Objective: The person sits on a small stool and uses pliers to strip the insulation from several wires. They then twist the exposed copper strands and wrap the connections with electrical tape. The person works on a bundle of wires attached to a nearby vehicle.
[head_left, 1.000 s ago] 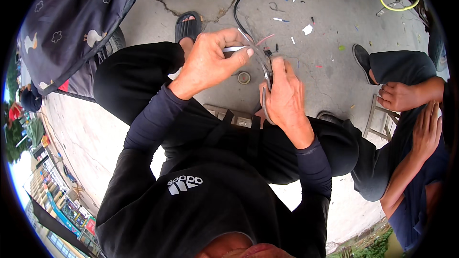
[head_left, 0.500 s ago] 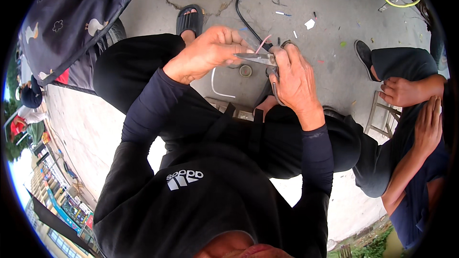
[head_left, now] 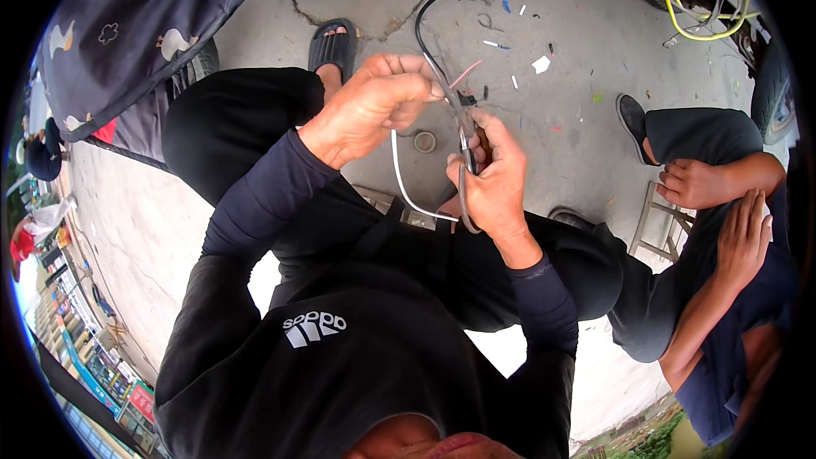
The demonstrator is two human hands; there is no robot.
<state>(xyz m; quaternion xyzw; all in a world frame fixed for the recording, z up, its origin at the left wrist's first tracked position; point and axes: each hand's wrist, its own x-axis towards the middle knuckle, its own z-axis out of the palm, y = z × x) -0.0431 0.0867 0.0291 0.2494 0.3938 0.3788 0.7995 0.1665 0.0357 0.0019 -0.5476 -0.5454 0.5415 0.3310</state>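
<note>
A seated person in dark long sleeves works over a concrete floor, both hands raised above the knees. The left hand is curled, its fingertips pinching a black cable that arcs up and away toward the top of the frame, then bends right. The right hand is wrapped tight around the grey handles of a pair of pliers; the tool's long axis runs nearly straight up and down in the view, handles toward the person, nose pointing away and meeting the cable just beside the left fingertips. Whether the nose actually bites the cable is hard to tell at this size. A thin white wire loops down from between the hands toward the lap, and a pink strand pokes out near the pliers' nose. Bits of coloured wire insulation litter the floor. A black sandal shows beyond the left knee. At right, another person sits close by, hands resting on a knee.
</note>
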